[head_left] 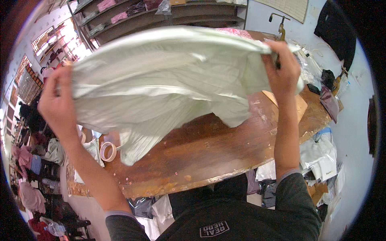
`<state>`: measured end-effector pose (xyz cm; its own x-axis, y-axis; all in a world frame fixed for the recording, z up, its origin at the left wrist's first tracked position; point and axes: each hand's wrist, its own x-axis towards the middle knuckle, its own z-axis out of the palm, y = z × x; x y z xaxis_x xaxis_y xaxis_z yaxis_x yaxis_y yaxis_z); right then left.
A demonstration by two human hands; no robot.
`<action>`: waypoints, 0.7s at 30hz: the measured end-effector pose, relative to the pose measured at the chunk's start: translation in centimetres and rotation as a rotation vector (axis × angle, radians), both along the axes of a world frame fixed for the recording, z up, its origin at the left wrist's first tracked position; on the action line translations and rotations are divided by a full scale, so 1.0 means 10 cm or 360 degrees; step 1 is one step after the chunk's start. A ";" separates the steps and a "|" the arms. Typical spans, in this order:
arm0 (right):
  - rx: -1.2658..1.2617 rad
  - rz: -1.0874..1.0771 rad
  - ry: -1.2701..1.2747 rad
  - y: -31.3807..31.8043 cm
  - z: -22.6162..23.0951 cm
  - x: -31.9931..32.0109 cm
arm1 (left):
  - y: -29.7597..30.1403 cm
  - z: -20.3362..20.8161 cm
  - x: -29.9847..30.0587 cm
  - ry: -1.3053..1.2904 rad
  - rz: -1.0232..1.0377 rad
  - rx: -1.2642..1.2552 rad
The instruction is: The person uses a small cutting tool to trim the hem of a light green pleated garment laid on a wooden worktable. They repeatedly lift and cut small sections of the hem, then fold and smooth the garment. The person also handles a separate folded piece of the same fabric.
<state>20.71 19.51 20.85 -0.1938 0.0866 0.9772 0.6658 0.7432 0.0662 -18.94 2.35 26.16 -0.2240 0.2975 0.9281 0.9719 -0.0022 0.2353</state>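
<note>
A pale green, thin cloth garment [161, 80] is stretched between my two hands above the brown wooden table [209, 148]. Its upper edge bows away from me and is blurred by motion, while loose folds hang down toward the tabletop. My left hand [60, 96] is closed on the cloth's left end. At the right end, my right hand [283, 68] pinches the cloth's edge between thumb and fingers. What kind of garment it is, I cannot tell.
A roll of tape [108, 152] lies at the table's left. Brown card [299, 107] and a plastic-wrapped dark packet [329, 103] are at the right. Bagged white clothes [319, 156] sit below the right edge. Shelves [205, 12] stand behind; people [30, 160] are far left.
</note>
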 end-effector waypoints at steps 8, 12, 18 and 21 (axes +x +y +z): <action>-0.0617 -0.0525 -0.0486 0.55 0.11 0.64 | 1.14 -0.25 -0.39 0.0292 -0.0042 -0.0584; -0.0195 -0.0510 -0.0096 0.35 0.57 0.90 | 1.54 0.04 -0.13 0.0058 -0.0049 -0.0056; -0.1275 0.0545 -0.0267 -1.24 0.50 0.88 | 1.79 0.07 0.05 -0.0178 -0.0237 -0.0122; -0.2019 0.1450 -0.1340 -1.63 0.08 0.32 | 1.84 -0.45 -0.46 -0.0026 -0.0043 -0.0389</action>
<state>23.90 3.23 21.66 -0.9735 0.2275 0.0215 0.1442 0.6844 -0.7147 -23.58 20.70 21.69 -0.2275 0.5187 0.8241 0.9683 0.0307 0.2480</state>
